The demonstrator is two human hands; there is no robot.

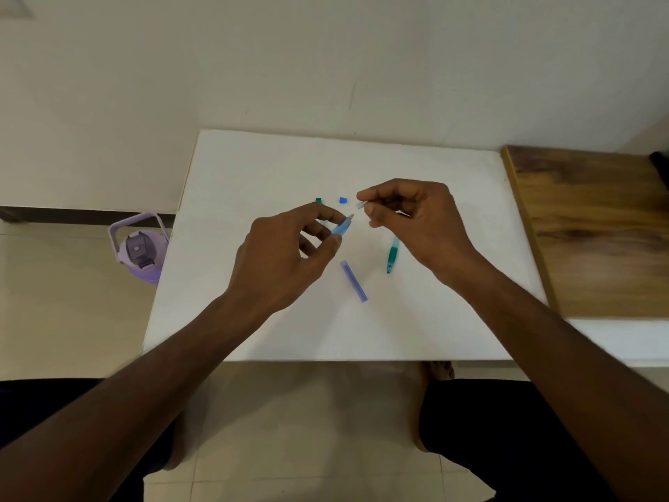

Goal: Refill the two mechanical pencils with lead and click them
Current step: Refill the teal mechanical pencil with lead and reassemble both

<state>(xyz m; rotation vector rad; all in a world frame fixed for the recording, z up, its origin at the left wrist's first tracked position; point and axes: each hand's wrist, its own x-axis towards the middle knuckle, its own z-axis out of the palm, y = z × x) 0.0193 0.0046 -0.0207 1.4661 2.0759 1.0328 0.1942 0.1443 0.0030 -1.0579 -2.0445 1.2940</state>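
White board (253,175) covers the low table in front of a pale wall, with tiled floor below and a wooden surface (597,230) at the right side.

With my left hand (286,255) I pinch the blue mechanical pencil (342,229) between thumb and fingers, its open top end pointing up and to the right. My right hand (416,222) is closed around a small clear piece (361,205), held between thumb and forefinger; it looks like the eraser or inner cap of this pencil, but it is too small for me to be sure. The two ends are near each other, not touching.

I judge that the step in hand is closing or opening the blue pencil's top. To do it well, I should keep the pencil steady and tilted upward so no lead slips out, bring the small piece straight along the axis of the barrel, and push gently, not at an angle.

Going outward: the blue lead case (354,281) lies on the board just below my hands. The green mechanical pencil (392,254) lies beside my right wrist, its upper part hidden under the hand. A green cap (318,200) and a blue cap (343,200) sit apart behind the hands. The green pencil seems to be not yet closed.

On the floor at the left stands a purple water bottle (139,248).

I can read no brand, label or writing on any thing; everything is too small or plain.
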